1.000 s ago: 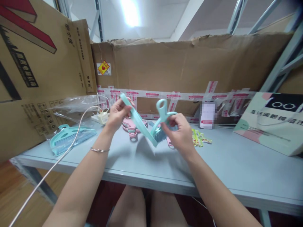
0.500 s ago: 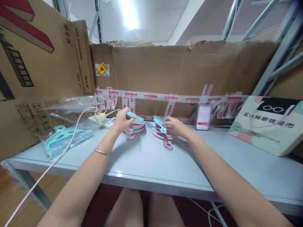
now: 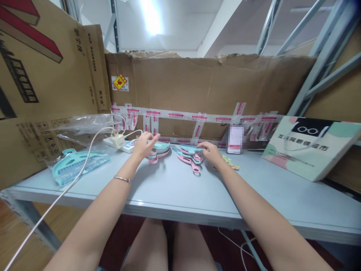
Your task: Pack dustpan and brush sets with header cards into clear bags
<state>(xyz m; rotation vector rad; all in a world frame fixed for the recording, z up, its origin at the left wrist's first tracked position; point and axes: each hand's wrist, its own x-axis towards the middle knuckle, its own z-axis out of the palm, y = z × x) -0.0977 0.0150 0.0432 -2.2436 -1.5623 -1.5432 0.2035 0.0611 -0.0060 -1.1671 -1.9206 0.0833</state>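
Note:
My left hand (image 3: 144, 145) lies with fingers stretched out on a stack of teal and pink dustpans (image 3: 158, 150) at the back of the grey table (image 3: 180, 192). My right hand (image 3: 209, 150) rests with curled fingers against a pile of teal and pink brushes (image 3: 190, 156) just to the right of that stack. Whether its fingers grip a brush is hidden.
A bagged teal brush-and-dustpan set (image 3: 76, 165) lies at the table's left. A white power strip (image 3: 120, 143) with a cable sits behind it. Clear plastic bags (image 3: 84, 126), a phone (image 3: 235, 139), small printed cards (image 3: 231, 163) and a paper bag (image 3: 308, 146) line the back. Cardboard walls surround the table.
Both hands have gone forward and down from mid-air. The teal dustpan now lies on the left stack and the teal brush on the right pile.

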